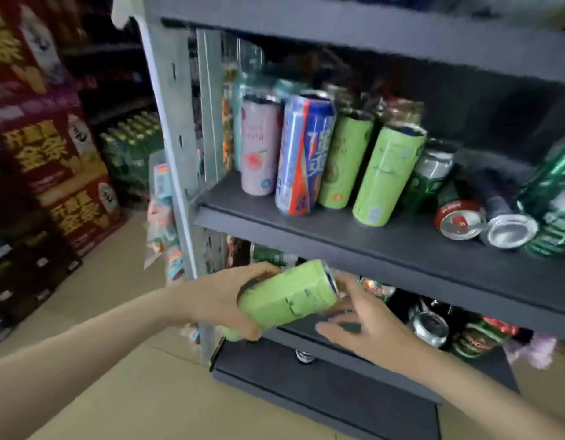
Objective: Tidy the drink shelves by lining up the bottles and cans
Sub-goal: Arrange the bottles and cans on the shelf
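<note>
Upright cans (309,154) stand on shelf (338,236), left of toppled cans (484,223).

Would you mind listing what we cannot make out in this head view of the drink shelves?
- The light green can held by the left hand: label blurred by motion.
- Right hand: its fingers are smeared, so contact with the can is unclear.
- Dark green can at the right: cut off by the frame edge.
- Back row behind the pink can: hidden and dark.
</note>
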`<control>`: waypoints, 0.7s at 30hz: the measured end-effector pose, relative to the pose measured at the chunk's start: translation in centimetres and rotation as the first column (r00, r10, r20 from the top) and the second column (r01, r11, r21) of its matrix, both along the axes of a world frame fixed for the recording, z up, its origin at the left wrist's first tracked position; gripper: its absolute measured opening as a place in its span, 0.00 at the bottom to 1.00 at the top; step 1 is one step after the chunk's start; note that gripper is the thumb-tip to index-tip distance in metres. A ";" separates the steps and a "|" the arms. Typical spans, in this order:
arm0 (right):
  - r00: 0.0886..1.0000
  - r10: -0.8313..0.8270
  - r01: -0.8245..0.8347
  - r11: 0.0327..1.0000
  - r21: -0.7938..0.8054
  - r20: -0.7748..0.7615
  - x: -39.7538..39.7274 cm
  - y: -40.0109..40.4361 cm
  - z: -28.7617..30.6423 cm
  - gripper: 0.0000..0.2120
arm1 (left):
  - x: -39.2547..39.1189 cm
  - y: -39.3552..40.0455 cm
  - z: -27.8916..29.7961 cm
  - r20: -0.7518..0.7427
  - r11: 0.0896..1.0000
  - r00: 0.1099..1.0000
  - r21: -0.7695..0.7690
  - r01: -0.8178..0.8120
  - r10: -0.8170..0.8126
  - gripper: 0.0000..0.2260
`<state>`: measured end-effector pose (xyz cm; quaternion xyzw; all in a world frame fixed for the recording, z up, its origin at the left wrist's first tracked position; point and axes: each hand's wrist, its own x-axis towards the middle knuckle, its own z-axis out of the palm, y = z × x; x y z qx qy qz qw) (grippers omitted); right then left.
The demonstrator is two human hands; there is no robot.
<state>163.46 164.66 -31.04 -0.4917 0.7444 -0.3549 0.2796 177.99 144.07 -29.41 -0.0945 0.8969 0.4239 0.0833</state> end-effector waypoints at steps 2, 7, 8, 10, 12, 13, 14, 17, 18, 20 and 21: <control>0.930 -0.070 0.069 0.998 0.015 0.362 2.9 -0.9 5.8 0.23 | 2.0 -0.2 5.1 -0.016 0.994 1.000 -0.109 0.023 -0.025 0.33; 0.983 -0.108 0.127 0.984 -0.122 0.147 8.1 -2.7 18.4 0.24 | 6.1 -0.4 16.5 -0.105 0.937 0.992 -0.348 0.032 -0.072 0.33; 0.990 -0.111 0.122 0.983 -0.139 0.090 8.4 -2.8 21.2 0.23 | 6.7 -0.6 18.8 -0.131 0.944 0.991 -0.329 -0.022 -0.023 0.33; 0.997 -0.076 0.079 0.982 -0.170 0.026 8.5 -2.7 27.1 0.23 | 7.7 -1.2 23.7 -0.176 0.967 0.981 -0.226 -0.118 0.079 0.33; 0.997 -0.065 0.057 0.974 -0.221 -0.031 8.5 -2.1 32.7 0.24 | 8.3 -1.3 28.2 -0.206 0.975 0.971 -0.160 -0.157 0.122 0.33; 0.997 -0.072 0.063 0.966 -0.251 -0.029 8.5 -1.8 35.0 0.25 | 8.3 -1.1 30.2 -0.237 0.974 0.965 -0.167 -0.154 0.112 0.34; 0.996 -0.088 0.079 0.956 -0.281 -0.020 8.4 -1.5 37.0 0.25 | 8.2 -0.7 32.0 -0.276 0.970 0.956 -0.188 -0.152 0.096 0.36; 0.989 -0.144 0.138 0.905 -0.403 0.015 8.3 -0.5 41.8 0.27 | 7.3 0.7 36.5 -0.418 0.958 0.904 -0.211 -0.196 0.093 0.31; 0.983 -0.178 0.181 0.866 -0.466 0.050 8.2 -0.3 43.3 0.27 | 6.7 1.1 38.0 -0.472 0.952 0.876 -0.210 -0.222 0.100 0.28; 0.960 -0.221 0.281 0.768 -0.575 0.173 7.9 -0.1 46.4 0.25 | 5.2 2.0 41.0 -0.569 0.945 0.815 -0.195 -0.264 0.110 0.28; 0.949 -0.226 0.314 0.722 -0.617 0.219 7.8 -0.1 47.9 0.24 | 4.3 2.5 42.4 -0.610 0.943 0.784 -0.180 -0.279 0.116 0.29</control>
